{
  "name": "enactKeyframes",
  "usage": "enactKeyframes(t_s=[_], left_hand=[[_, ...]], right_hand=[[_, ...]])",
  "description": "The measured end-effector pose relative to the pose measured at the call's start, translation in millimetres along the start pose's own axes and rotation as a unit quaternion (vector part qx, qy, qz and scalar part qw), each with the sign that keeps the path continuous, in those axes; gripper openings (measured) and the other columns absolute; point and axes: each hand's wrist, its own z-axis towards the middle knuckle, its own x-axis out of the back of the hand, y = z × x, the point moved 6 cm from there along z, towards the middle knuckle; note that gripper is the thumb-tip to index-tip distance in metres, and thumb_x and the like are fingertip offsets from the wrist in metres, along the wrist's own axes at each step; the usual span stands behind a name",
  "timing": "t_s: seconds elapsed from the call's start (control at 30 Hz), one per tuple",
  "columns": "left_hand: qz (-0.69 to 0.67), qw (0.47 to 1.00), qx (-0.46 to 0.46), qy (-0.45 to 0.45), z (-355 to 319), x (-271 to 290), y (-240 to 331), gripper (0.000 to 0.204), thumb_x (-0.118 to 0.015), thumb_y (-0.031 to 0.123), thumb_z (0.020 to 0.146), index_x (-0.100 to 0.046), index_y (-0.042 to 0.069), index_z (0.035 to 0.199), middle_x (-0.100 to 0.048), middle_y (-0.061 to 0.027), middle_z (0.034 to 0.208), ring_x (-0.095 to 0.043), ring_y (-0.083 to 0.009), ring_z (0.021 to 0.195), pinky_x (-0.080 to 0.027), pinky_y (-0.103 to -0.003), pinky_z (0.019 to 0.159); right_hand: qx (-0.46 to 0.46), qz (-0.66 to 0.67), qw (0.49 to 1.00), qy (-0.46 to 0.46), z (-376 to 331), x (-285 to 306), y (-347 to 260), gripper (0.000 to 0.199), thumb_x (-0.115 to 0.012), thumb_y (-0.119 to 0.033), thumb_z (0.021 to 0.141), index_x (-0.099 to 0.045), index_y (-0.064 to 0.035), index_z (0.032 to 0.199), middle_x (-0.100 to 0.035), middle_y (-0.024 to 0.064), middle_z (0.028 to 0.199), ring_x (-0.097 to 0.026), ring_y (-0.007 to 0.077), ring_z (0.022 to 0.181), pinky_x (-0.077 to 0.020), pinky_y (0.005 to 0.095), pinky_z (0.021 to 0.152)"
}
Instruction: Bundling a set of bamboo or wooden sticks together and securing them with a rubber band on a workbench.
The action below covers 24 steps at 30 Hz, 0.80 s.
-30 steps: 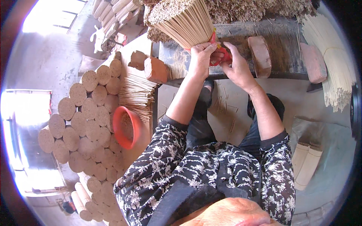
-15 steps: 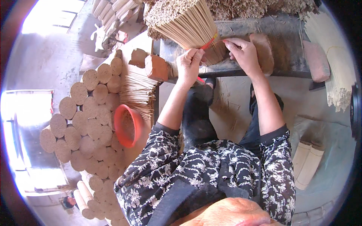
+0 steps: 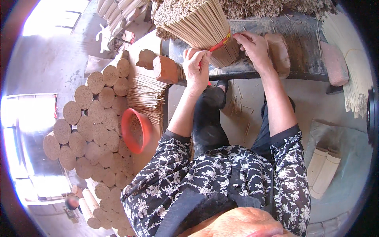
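Note:
A thick, round bundle of thin tan sticks (image 3: pixel 193 25) stands tilted on the dark bench in front of me. Around its lower part runs a narrow red ribbon (image 3: pixel 218 45) with a yellow patch near its right end. My left hand (image 3: pixel 196 68) is closed on the ribbon at the bundle's near left side, and a bit of red shows between the fingers. At the bundle's right side, my right hand (image 3: pixel 256 50) pinches with thumb and forefinger where the ribbon meets the fingertips; its other fingers are curled.
Bricks (image 3: pixel 165 69) lie on the bench to both sides, one reddish brick (image 3: pixel 278 55) close by my right hand. Stacked stick bundles (image 3: pixel 94 112), loose sticks (image 3: pixel 146 93) and a red bowl (image 3: pixel 135 131) are at left. Pale long sticks (image 3: pixel 352 67) hang at far right.
My right hand has moved slightly up, against the bundle's side. My left fingers have curled tighter round the ribbon, and the ribbon's yellow patch shows more. The whole view has shifted slightly.

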Motion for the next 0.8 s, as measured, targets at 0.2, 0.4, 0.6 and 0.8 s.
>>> enactKeyframes(t_s=[0.2, 0.4, 0.6, 0.8], left_hand=[[0.005, 1.0, 0.007, 0.004, -2, 1, 1, 0.007, -0.066, 0.008, 0.083, -0.065, 0.001, 0.083, -0.057, -0.0095, 0.077, -0.051, -0.0271, 0.081, -0.042, -0.036, 0.075], [0.001, 1.0, 0.024, 0.018, -5, -3, 5, 0.008, -0.066, 0.009, 0.083, -0.064, 0.001, 0.084, -0.057, -0.0091, 0.077, -0.051, -0.0262, 0.08, -0.042, -0.036, 0.074], [-0.014, 0.997, 0.034, 0.061, -16, 15, -2, 0.004, -0.066, 0.004, 0.081, -0.065, 0.002, 0.084, -0.058, -0.009, 0.078, -0.053, -0.0259, 0.078, -0.043, -0.034, 0.072], [-0.08, 0.985, 0.113, 0.1, -39, 13, -9, 0.004, -0.065, 0.002, 0.08, -0.066, 0.002, 0.084, -0.06, -0.0105, 0.082, -0.058, -0.0252, 0.077, -0.046, -0.033, 0.067]], right_hand=[[-0.021, 0.052, 0.998, -0.004, 7, -2, 11, 0.023, -0.066, -0.023, 0.086, -0.068, -0.003, 0.097, -0.055, -0.0057, 0.072, -0.045, 0.0019, 0.06, -0.0325, 0.0174, 0.05], [0.005, 0.066, 0.998, -0.005, 11, 2, 6, 0.022, -0.067, -0.023, 0.086, -0.069, -0.0033, 0.094, -0.057, -0.0049, 0.073, -0.046, 0.0023, 0.061, -0.0334, 0.0187, 0.051], [-0.012, 0.06, 0.998, -0.014, 3, -17, -5, 0.02, -0.067, -0.022, 0.085, -0.069, -0.0037, 0.094, -0.059, -0.0043, 0.075, -0.048, 0.0031, 0.062, -0.0364, 0.0184, 0.052], [-0.044, 0.037, 0.998, 0.018, -3, -9, 8, 0.021, -0.067, -0.02, 0.085, -0.068, -0.0017, 0.095, -0.061, -0.0014, 0.076, -0.052, 0.0057, 0.062, -0.038, 0.0199, 0.051]])
